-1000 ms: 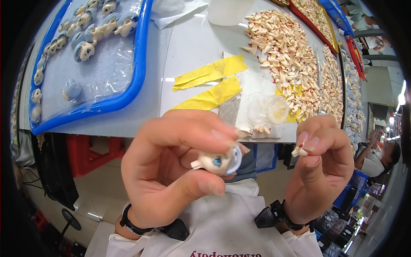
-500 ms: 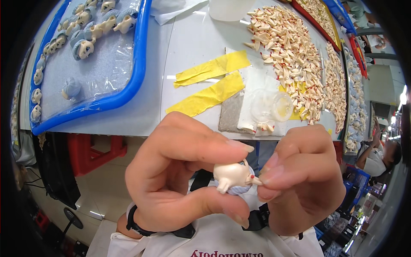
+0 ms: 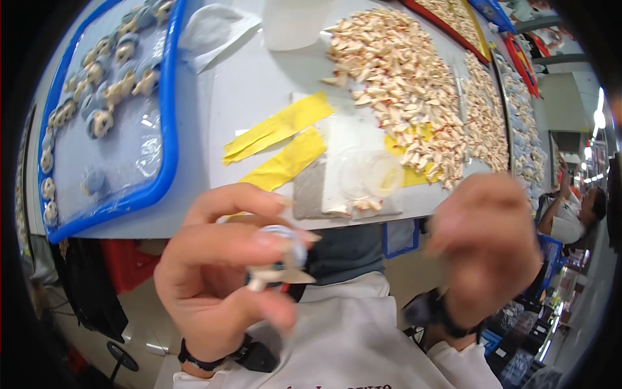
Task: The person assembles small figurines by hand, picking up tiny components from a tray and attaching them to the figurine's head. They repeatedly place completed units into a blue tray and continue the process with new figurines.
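Note:
My left hand (image 3: 207,266) pinches a small doll head (image 3: 295,245) with pale blue hair between thumb and fingers, in front of the table edge. A cream pointed piece (image 3: 297,276) sticks out from the head's side; the fingers cover part of the head. Farther right, my right hand (image 3: 483,240) is raised near the table's front edge, its fingers curled and blurred by motion, so I cannot make out anything in them. Beyond it spreads a heap of small cream pointed pieces with red ends (image 3: 395,84).
At the left stands a blue-rimmed tray (image 3: 170,123) with several doll heads. Yellow tape strips (image 3: 278,126) lie mid-table beside a clear round dish (image 3: 363,175) on a grey board (image 3: 310,191). A white translucent container (image 3: 295,26) is at the back. Another person (image 3: 573,214) sits far right.
My hands have drawn apart: the left moved left with the doll head and turned it, while the right let go of the cream piece and moved right. The view has shifted.

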The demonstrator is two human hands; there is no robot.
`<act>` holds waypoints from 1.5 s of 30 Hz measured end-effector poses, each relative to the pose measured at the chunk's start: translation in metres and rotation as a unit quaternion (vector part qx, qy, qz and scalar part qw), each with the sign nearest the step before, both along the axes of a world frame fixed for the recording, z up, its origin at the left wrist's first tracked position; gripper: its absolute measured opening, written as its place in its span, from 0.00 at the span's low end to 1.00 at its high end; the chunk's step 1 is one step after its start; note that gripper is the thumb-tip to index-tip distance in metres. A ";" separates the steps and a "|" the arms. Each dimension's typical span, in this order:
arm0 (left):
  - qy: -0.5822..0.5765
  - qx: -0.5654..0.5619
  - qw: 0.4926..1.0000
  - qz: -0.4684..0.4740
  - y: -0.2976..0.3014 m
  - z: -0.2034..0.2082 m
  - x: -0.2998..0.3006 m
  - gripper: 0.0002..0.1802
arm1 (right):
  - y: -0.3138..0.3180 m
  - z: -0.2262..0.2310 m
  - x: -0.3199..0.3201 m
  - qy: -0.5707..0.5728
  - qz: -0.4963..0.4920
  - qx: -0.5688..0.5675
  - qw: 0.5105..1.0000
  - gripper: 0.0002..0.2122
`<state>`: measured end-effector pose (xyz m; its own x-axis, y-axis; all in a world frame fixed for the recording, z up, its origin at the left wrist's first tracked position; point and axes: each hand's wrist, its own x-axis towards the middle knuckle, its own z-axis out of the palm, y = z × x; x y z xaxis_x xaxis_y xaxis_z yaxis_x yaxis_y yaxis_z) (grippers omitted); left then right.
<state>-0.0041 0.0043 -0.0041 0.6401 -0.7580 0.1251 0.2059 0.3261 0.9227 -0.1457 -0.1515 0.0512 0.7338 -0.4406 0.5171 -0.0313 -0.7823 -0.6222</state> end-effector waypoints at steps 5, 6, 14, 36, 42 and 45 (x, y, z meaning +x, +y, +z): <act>0.052 0.055 0.997 0.017 0.005 -0.001 -0.003 0.28 | -0.081 0.011 -0.044 0.156 -0.228 0.019 0.961 0.09; 0.063 0.086 0.994 0.020 0.004 0.003 -0.005 0.29 | -0.090 0.010 -0.047 0.194 -0.212 -0.016 0.958 0.09; 0.020 0.095 0.994 0.050 -0.004 0.009 -0.008 0.31 | -0.102 -0.004 -0.043 0.269 -0.180 -0.029 0.946 0.05; -0.064 -0.012 0.996 -0.063 -0.001 -0.007 -0.002 0.24 | -0.072 0.008 -0.059 0.058 -0.169 0.251 0.951 0.06; -0.064 -0.029 0.996 -0.051 -0.004 -0.004 -0.004 0.24 | -0.036 0.007 -0.042 -0.005 -0.137 0.355 0.925 0.09; -0.094 -0.020 0.993 -0.064 -0.002 -0.005 0.000 0.24 | -0.023 0.004 -0.030 -0.029 -0.088 0.381 0.920 0.08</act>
